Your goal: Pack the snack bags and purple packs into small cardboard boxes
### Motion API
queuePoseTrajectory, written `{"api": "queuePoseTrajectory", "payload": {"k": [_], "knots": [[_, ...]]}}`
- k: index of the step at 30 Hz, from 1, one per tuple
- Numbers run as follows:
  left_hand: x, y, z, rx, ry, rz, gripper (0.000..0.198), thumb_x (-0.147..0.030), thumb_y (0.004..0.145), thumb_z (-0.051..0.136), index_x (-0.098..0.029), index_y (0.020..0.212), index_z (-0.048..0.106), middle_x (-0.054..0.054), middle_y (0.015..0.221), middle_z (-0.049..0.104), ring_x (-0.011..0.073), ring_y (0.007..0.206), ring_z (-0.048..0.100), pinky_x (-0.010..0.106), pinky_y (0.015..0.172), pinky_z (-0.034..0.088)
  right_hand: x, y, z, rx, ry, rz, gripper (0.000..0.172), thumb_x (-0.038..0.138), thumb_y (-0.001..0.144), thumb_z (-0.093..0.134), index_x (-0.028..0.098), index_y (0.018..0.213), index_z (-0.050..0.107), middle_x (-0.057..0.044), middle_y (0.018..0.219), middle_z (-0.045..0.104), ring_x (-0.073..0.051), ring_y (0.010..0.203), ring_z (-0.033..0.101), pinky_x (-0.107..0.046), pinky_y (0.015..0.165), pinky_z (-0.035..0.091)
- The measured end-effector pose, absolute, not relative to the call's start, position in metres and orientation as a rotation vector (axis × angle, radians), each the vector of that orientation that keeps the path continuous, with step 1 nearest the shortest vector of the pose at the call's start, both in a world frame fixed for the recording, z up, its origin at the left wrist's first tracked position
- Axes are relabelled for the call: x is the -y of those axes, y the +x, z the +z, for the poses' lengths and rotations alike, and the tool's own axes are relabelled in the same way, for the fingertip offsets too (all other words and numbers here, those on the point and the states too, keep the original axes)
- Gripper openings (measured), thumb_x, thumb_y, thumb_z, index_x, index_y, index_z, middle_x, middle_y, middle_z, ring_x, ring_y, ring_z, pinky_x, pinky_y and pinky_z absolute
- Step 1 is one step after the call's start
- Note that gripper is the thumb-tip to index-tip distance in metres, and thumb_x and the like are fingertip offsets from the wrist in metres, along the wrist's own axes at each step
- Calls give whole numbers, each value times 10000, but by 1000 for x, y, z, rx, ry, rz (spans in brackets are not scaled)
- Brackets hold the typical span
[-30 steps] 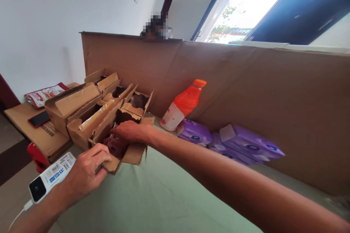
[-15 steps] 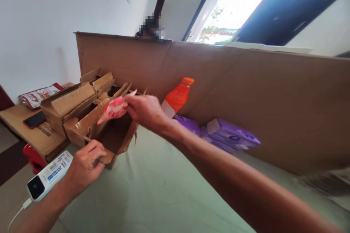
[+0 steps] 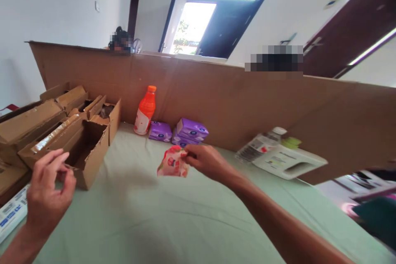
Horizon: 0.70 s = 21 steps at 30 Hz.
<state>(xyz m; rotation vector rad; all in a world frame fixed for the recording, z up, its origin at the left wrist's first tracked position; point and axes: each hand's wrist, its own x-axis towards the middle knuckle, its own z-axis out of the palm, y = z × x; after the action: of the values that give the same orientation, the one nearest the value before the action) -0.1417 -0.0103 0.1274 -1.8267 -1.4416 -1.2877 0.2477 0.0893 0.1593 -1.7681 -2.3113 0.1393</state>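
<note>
While the right hand (image 3: pixel 208 161) holds a red-and-pink printed packet (image 3: pixel 172 164) in the air, the grasping of this packet seems complete, and the packet is well apart from the boxes; its release is not yet done. The bottoms of the cardboard boxes (image 3: pixel 34 121) at the left are mostly hidden, so how much is left cannot be told.

The packet hangs at the left side of the right hand, above the green-covered worktop (image 3: pixel 148 222), and its upper right corner is pinched between thumb and fingers, which are closed on it. From the left hand (image 3: pixel 51 185) it is well apart, to the right.

The left hand is half open, with curled fingers, and nothing is seen in it. It is before the near end of an open cardboard box (image 3: pixel 97 159); whether it touches this box cannot be told. Behind the packet stand purple tissue packs (image 3: pixel 192 130) and an orange-capped bottle (image 3: pixel 144 111).
</note>
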Motion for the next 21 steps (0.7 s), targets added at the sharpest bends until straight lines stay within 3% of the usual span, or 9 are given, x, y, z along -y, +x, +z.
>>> {"api": "queuePoseTrajectory", "payload": {"k": [3,8,16,21], "knots": [[21,-106,119,1289,-1895,-1288,353,-83,875,616,-194,1208,585,101,1141,643,199,927,664,359,880,563,-81,263,133,2341,-1858,191,224,205,861,506,197,675,631,-15,599,621,-132,549,504,-259,544,265],[11,-60,71,1289,-2229,-1276,205,-97,925,510,-194,1058,633,78,1047,653,160,927,680,276,838,562,-84,274,111,2370,-2021,185,206,165,874,516,201,776,694,-49,722,698,-149,636,589,-264,556,240],[-38,-50,22,1668,-2394,-1231,234,-84,815,518,-200,927,687,102,1103,675,225,1014,692,370,873,590,-137,266,108,2431,-2107,78,244,172,875,512,190,861,755,-124,877,763,-223,820,707,-272,609,358],[-71,-46,9,1893,-2379,-1214,254,-64,760,568,-201,924,705,100,1153,662,226,1035,682,385,911,578,-187,250,130,2308,-2105,-91,413,240,900,517,144,1272,667,-184,1028,765,-296,920,727,-322,672,474]]}}
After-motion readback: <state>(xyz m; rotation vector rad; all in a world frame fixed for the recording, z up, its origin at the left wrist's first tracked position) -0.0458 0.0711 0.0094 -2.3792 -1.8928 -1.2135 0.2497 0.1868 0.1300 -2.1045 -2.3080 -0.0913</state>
